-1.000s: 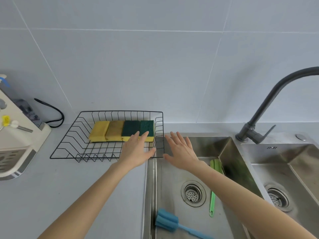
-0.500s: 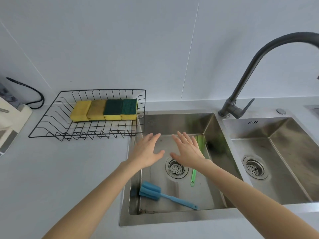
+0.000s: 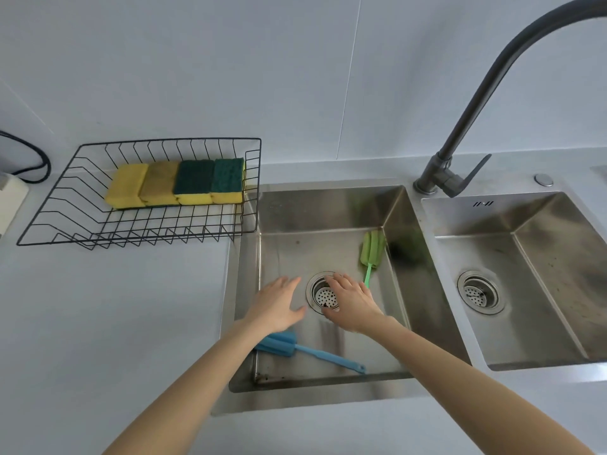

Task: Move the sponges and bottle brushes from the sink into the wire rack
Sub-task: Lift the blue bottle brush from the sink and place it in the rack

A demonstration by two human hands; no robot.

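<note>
Several sponges (image 3: 177, 183), yellow and green-topped, lie in a row at the back of the black wire rack (image 3: 59, 224) on the counter. In the left sink basin (image 3: 328, 208) a green bottle brush (image 3: 371, 251) rests by the right wall and a blue bottle brush (image 3: 308, 351) lies near the front. My left hand (image 3: 277, 307) hovers open over the basin, just above the blue brush's head. My right hand (image 3: 351, 303) is open over the drain (image 3: 320, 295), next to the green brush's handle. Neither hand holds anything.
A dark curved faucet (image 3: 466, 126) rises between the left basin and a second basin (image 3: 525, 274) on the right. A black cable (image 3: 36, 159) and a white appliance edge (image 3: 10, 198) sit at the far left. Grey counter surrounds the sinks.
Both hands have dropped from beside the rack down into the left basin, toward the drain and brushes. The camera has tilted down and shifted right. Sponges and brushes have stayed put.
</note>
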